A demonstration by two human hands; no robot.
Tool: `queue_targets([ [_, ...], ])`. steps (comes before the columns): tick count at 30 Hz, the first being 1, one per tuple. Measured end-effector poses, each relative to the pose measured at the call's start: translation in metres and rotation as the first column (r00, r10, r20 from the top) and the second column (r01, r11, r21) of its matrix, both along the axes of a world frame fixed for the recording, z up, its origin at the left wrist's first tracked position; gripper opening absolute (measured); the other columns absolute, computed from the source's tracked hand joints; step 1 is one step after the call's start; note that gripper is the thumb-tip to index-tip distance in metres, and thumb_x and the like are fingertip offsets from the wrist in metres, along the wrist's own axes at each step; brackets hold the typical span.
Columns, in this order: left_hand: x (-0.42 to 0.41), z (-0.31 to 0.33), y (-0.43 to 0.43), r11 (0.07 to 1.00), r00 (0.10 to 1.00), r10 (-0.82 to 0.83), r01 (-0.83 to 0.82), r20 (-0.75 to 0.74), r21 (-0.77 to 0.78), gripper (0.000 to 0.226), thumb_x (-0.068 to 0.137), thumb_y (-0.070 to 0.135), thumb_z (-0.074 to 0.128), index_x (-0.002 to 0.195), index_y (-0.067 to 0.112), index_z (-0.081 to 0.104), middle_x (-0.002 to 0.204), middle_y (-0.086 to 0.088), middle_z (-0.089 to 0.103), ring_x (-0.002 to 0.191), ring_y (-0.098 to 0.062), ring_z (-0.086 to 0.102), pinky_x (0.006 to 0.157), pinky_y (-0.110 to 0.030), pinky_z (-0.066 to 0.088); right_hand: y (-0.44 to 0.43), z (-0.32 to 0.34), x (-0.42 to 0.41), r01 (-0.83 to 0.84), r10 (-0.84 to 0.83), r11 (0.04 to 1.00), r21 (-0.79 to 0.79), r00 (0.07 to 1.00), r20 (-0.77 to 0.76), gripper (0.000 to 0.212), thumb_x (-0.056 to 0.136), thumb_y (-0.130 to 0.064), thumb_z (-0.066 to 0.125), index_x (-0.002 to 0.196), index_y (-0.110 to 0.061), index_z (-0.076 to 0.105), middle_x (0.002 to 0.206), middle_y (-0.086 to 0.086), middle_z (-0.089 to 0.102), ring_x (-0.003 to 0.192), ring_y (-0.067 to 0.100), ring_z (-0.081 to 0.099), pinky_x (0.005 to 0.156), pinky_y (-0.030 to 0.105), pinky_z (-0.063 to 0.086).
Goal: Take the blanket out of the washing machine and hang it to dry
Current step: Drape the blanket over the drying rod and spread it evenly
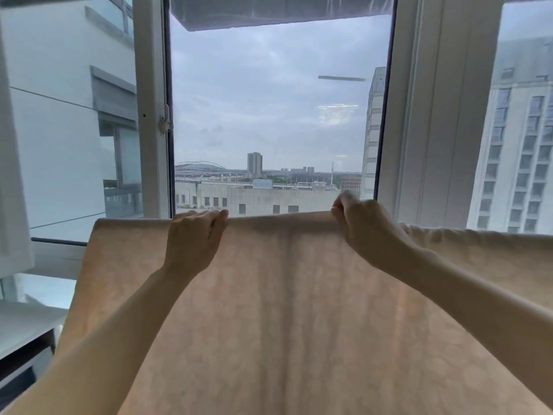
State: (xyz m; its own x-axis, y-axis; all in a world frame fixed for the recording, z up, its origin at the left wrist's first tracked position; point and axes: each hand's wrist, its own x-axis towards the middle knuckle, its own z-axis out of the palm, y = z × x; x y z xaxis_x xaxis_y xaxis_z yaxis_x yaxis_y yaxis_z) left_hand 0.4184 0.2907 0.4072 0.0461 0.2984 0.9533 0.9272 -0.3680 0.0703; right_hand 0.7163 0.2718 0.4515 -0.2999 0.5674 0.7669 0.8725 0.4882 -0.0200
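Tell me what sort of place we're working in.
Probably a window-side drying spot in a high-floor flat: white window frames, city rooftops below, a tower block opposite, and the blanket spread before the glass.

Blanket (299, 310) cut off at bottom and right edges; whatever carries it is hidden under the top fold. Left hand (191, 238) fingertips hooked over that fold, out of sight. Right hand (365, 226) palm side hidden. Forearms cropped. Dark panel (269, 10) up top cropped, unclear.
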Motion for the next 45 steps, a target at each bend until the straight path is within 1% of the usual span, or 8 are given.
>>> queue_targets([
  [5, 0.043, 0.002, -0.011, 0.987, 0.999, 0.016, -0.010, 0.037, -0.160, 0.039, 0.101, 0.032, 0.039, 0.097, 0.010, 0.072, 0.079, -0.002, 0.070, 0.071, -0.025, 0.062, 0.087, -0.042, 0.048, 0.005, 0.008, 0.011, -0.026, 0.025, 0.997, -0.075, 0.999, -0.021, 0.011, 0.097, -0.012, 0.047, 0.087, -0.011, 0.051, 0.066, 0.004, 0.059, 0.056, 0.018, 0.057, 0.056, 0.040, 0.053],
  [7, 0.070, 0.002, -0.021, 0.978, 0.996, -0.092, 0.094, 0.015, -0.187, 0.040, 0.100, 0.036, 0.037, 0.113, 0.015, 0.069, 0.105, -0.001, 0.072, 0.093, -0.024, 0.066, 0.092, -0.041, 0.047, 0.005, 0.009, 0.012, -0.068, 0.064, 0.992, -0.103, 0.997, -0.041, 0.014, 0.099, -0.017, 0.045, 0.088, -0.010, 0.052, 0.070, 0.005, 0.059, 0.060, 0.018, 0.057, 0.060, 0.042, 0.054],
  [10, 0.109, 0.004, -0.028, 0.975, 0.985, -0.162, 0.150, -0.061, -0.164, 0.036, 0.100, 0.035, 0.041, 0.118, 0.018, 0.068, 0.114, 0.004, 0.070, 0.107, -0.019, 0.062, 0.099, -0.040, 0.044, 0.005, 0.010, 0.010, -0.090, 0.085, 0.989, -0.119, 0.995, -0.048, 0.014, 0.100, -0.018, 0.045, 0.090, -0.010, 0.053, 0.072, 0.004, 0.059, 0.061, 0.017, 0.058, 0.062, 0.045, 0.055],
  [16, 0.132, -0.004, -0.021, 0.996, 0.991, -0.088, 0.084, -0.098, -0.044, 0.029, 0.100, 0.028, 0.048, 0.109, 0.014, 0.071, 0.102, 0.000, 0.072, 0.096, -0.022, 0.064, 0.099, -0.037, 0.044, 0.005, 0.006, 0.014, -0.039, 0.040, 0.995, -0.091, 0.999, 0.009, 0.009, 0.098, -0.012, 0.046, 0.091, -0.014, 0.051, 0.069, 0.002, 0.061, 0.056, 0.012, 0.057, 0.056, 0.035, 0.054],
  [25, 0.144, -0.007, -0.016, 0.998, 0.995, -0.066, 0.066, -0.072, 0.002, 0.028, 0.100, 0.029, 0.048, 0.107, 0.016, 0.071, 0.103, 0.003, 0.072, 0.097, -0.021, 0.063, 0.098, -0.045, 0.044, -0.019, -0.004, 0.053, 0.032, -0.042, 0.998, 0.054, 0.980, 0.196, 0.019, 0.105, -0.029, 0.036, 0.097, -0.019, 0.050, 0.061, -0.005, 0.056, 0.047, 0.013, 0.054, 0.052, 0.031, 0.050],
  [32, 0.158, -0.005, -0.025, 0.998, 0.991, -0.055, 0.050, -0.125, -0.041, 0.034, 0.099, 0.032, 0.042, 0.114, 0.017, 0.069, 0.104, 0.003, 0.071, 0.102, -0.021, 0.064, 0.107, -0.047, 0.037, -0.019, 0.011, 0.056, 0.112, -0.117, 0.993, 0.041, 0.976, 0.184, 0.012, 0.096, -0.005, 0.047, 0.091, -0.015, 0.050, 0.061, -0.002, 0.054, 0.051, 0.014, 0.053, 0.057, 0.033, 0.049],
  [38, 0.169, -0.013, -0.026, 0.996, 0.969, -0.085, 0.082, -0.232, -0.023, 0.036, 0.096, 0.032, 0.047, 0.125, 0.014, 0.061, 0.120, 0.000, 0.065, 0.112, -0.025, 0.059, 0.107, -0.050, 0.036, -0.019, 0.011, 0.069, 0.128, -0.117, 0.989, -0.070, 0.983, 0.145, 0.015, 0.097, -0.009, 0.047, 0.084, -0.017, 0.051, 0.060, -0.002, 0.056, 0.051, 0.013, 0.055, 0.051, 0.029, 0.046],
  [45, 0.169, -0.013, -0.017, 1.000, 0.956, -0.019, 0.011, -0.294, -0.029, 0.041, 0.093, 0.044, 0.049, 0.124, 0.018, 0.058, 0.115, 0.000, 0.063, 0.099, -0.027, 0.057, 0.092, -0.048, 0.041, -0.041, 0.005, 0.110, 0.025, -0.019, 0.996, -0.088, 0.997, 0.072, 0.010, 0.097, -0.030, 0.053, 0.101, -0.022, 0.058, 0.079, -0.006, 0.067, 0.062, 0.008, 0.064, 0.060, 0.030, 0.056],
])
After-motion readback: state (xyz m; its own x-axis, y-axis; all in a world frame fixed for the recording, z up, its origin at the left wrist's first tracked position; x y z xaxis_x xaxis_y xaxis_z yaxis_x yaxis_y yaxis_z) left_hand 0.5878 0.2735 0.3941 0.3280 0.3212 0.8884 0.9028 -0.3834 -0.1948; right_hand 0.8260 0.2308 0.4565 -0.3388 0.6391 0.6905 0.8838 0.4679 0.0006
